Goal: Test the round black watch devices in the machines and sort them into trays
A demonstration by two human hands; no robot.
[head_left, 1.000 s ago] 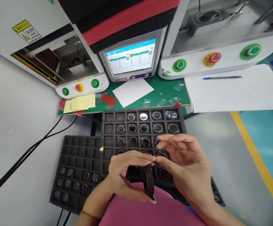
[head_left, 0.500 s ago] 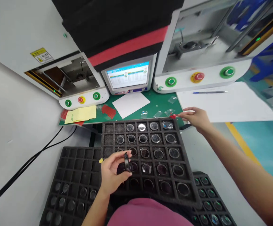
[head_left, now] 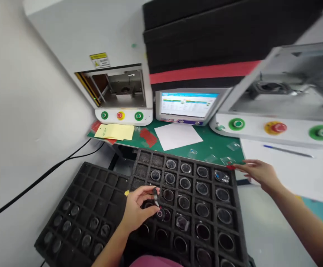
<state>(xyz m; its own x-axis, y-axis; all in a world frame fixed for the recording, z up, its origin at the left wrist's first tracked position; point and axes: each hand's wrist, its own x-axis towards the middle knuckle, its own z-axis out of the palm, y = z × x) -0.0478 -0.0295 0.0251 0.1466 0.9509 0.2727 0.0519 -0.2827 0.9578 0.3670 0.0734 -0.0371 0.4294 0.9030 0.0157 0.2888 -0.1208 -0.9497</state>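
Note:
My left hand [head_left: 139, 207] is closed on a dark round watch body [head_left: 156, 198], held on edge between thumb and fingers above the foam tray. A small disc with dots [head_left: 160, 214] shows just below the thumb tip; whether it is part of the watch body I cannot tell. At the tray's far right corner, my right hand [head_left: 257, 173] pinches a small red tab [head_left: 230, 167] beside clear film pieces [head_left: 227, 160] on the green table edge. Under my left hand, the black foam tray [head_left: 235, 207] has round glass-faced watch bodies [head_left: 185, 183] in most pockets.
A second black foam tray [head_left: 94, 189] lies lower left, partly filled. Behind stand a screen [head_left: 189, 105] and two white machines with green and red buttons [head_left: 119, 115]. White paper [head_left: 178, 136], yellow sheets [head_left: 114, 131] and a pen [head_left: 288, 151] lie on the table. Black cables [head_left: 50, 171] run at left.
My view has swung left, so the scene sits further right. The watch body in my left hand has tilted, and a dotted disc now shows below it. My right hand stays at the red tab.

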